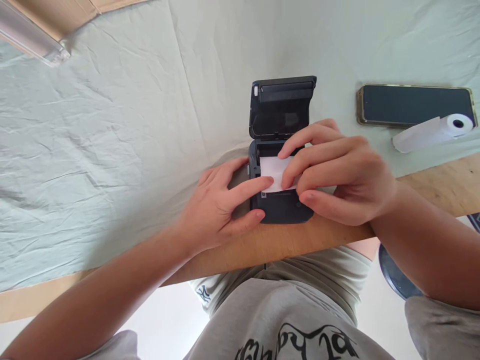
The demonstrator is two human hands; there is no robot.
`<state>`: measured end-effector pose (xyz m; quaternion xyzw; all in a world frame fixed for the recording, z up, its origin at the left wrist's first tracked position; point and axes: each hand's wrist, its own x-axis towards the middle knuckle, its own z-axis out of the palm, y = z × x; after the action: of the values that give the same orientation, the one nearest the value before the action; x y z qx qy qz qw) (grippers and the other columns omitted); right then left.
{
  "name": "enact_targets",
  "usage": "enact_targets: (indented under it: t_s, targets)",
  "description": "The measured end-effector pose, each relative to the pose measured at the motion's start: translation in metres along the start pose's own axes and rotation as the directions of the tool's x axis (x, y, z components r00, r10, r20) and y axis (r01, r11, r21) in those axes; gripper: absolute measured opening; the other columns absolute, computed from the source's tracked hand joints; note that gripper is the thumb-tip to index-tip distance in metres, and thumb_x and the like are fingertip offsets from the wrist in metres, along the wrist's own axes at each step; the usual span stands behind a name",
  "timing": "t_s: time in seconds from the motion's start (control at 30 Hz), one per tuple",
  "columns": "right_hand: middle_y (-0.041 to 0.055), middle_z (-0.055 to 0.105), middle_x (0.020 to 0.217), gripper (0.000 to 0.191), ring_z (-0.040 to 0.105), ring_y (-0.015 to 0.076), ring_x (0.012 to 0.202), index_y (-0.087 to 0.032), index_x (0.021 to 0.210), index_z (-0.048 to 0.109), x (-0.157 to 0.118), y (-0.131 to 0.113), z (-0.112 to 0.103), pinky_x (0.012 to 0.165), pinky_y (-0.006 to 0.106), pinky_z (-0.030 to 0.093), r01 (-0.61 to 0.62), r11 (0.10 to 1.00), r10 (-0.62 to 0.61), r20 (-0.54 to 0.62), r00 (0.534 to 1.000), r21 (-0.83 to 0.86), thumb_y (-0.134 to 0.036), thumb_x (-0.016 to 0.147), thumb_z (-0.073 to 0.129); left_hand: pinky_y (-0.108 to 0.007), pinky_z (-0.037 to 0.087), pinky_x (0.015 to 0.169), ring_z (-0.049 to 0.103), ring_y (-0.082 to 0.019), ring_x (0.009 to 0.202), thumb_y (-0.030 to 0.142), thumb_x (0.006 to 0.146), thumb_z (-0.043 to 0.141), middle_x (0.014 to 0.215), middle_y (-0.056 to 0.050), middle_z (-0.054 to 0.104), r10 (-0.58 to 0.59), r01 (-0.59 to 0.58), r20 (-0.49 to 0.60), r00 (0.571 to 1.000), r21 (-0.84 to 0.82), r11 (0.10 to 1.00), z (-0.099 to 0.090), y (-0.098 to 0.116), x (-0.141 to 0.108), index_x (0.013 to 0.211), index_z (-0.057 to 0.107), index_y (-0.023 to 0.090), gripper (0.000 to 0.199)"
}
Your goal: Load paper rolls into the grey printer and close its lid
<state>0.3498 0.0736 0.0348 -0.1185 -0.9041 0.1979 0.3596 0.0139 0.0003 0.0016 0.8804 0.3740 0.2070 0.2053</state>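
A small dark thermal printer [283, 212] lies on the table near its front edge, its hinged lid [281, 107] raised toward the far side. White paper [275, 172] shows in its paper bay, with the end lying over the front lip. My left hand [221, 205] is spread against the printer's left side. Its index fingertip presses on the paper and its thumb touches the front left corner. Over the printer's right side, my right hand [337, 175] has curled fingers on the paper. Those fingers hide the right part of the bay.
To the right lies a dark-screened phone [416, 105], with a white paper roll [431, 134] partly over its near edge. A pale green cloth [131, 125] covers most of the wooden table [232, 257]. A clear plastic object [33, 32] sits beside cardboard [71, 17] at the far left.
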Motion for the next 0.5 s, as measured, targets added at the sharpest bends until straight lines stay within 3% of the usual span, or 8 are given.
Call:
enact_targets:
  t_s: [0.07, 0.17, 0.2, 0.27, 0.37, 0.43, 0.5]
  targets:
    - [-0.0014, 0.084, 0.09, 0.031, 0.089, 0.0204, 0.116, -0.026, 0.091, 0.07, 0.003, -0.003, 0.003, 0.112, 0.046, 0.069, 0.0, 1.0, -0.001, -0.028, 1.0, -0.01, -0.028, 0.122, 0.065, -0.069, 0.067, 0.134, 0.07, -0.045, 0.172, 0.067, 0.135, 0.057, 0.192, -0.018, 0.064, 0.005, -0.005, -0.028, 1.0, -0.001, 1.0, 0.003, 0.0, -0.001, 0.185, 0.069, 0.048, 0.055]
    - [0.003, 0.083, 0.098, 0.03, 0.083, 0.0216, 0.1, -0.028, 0.094, 0.064, 0.005, -0.006, 0.009, 0.102, 0.048, 0.072, -0.147, 0.984, 0.118, -0.257, 0.959, -0.097, -0.033, 0.124, 0.06, -0.068, 0.068, 0.131, 0.073, -0.042, 0.166, 0.068, 0.135, 0.055, 0.189, -0.016, 0.066, -0.003, 0.003, -0.134, 0.991, 0.004, 1.0, 0.012, 0.002, -0.001, 0.173, 0.077, 0.051, 0.047]
    - [0.0052, 0.084, 0.106, 0.024, 0.084, 0.0236, 0.106, -0.029, 0.1, 0.065, 0.005, -0.006, 0.01, 0.102, 0.05, 0.071, -0.229, 0.965, 0.173, -0.348, 0.921, -0.125, -0.034, 0.122, 0.061, -0.068, 0.068, 0.131, 0.073, -0.041, 0.166, 0.068, 0.135, 0.055, 0.189, -0.014, 0.066, -0.008, 0.009, -0.149, 0.989, 0.007, 1.0, 0.015, 0.003, -0.002, 0.169, 0.08, 0.052, 0.045]
    - [0.0089, 0.086, 0.134, 0.005, 0.085, 0.03, 0.138, -0.03, 0.117, 0.07, 0.004, -0.006, 0.013, 0.11, 0.053, 0.071, -0.405, 0.908, 0.321, -0.444, 0.837, -0.107, -0.035, 0.115, 0.07, -0.069, 0.067, 0.134, 0.072, -0.041, 0.167, 0.068, 0.133, 0.06, 0.193, -0.011, 0.063, -0.022, 0.024, -0.122, 0.992, 0.011, 1.0, 0.018, 0.003, -0.002, 0.165, 0.082, 0.055, 0.041]
    - [0.0082, 0.076, 0.178, 0.051, 0.074, 0.0358, 0.174, -0.034, 0.153, 0.065, 0.001, -0.004, 0.017, 0.129, 0.056, 0.068, -0.559, 0.828, 0.53, -0.387, 0.755, 0.044, -0.037, 0.104, 0.079, -0.073, 0.065, 0.138, 0.069, -0.043, 0.171, 0.067, 0.13, 0.069, 0.199, -0.009, 0.057, -0.047, 0.048, -0.069, 0.997, 0.015, 0.999, 0.018, 0.002, -0.003, 0.166, 0.082, 0.057, 0.04]
    - [0.0089, 0.076, 0.18, 0.061, 0.077, 0.0342, 0.169, -0.034, 0.163, 0.059, 0.001, -0.002, 0.018, 0.13, 0.055, 0.066, -0.564, 0.817, 0.566, -0.357, 0.743, 0.121, -0.038, 0.104, 0.077, -0.074, 0.064, 0.138, 0.069, -0.044, 0.172, 0.065, 0.129, 0.071, 0.2, -0.009, 0.056, -0.053, 0.054, -0.064, 0.997, 0.015, 0.998, 0.018, 0.002, -0.003, 0.167, 0.082, 0.057, 0.04]
    - [0.0101, 0.082, 0.166, 0.055, 0.084, 0.0305, 0.152, -0.031, 0.159, 0.061, 0.001, 0.0, 0.02, 0.121, 0.05, 0.066, -0.532, 0.833, 0.541, -0.414, 0.732, 0.149, -0.036, 0.106, 0.072, -0.073, 0.064, 0.139, 0.069, -0.044, 0.172, 0.064, 0.13, 0.07, 0.2, -0.01, 0.057, -0.056, 0.056, -0.068, 0.996, 0.01, 0.998, 0.017, 0.002, -0.003, 0.167, 0.082, 0.058, 0.039]
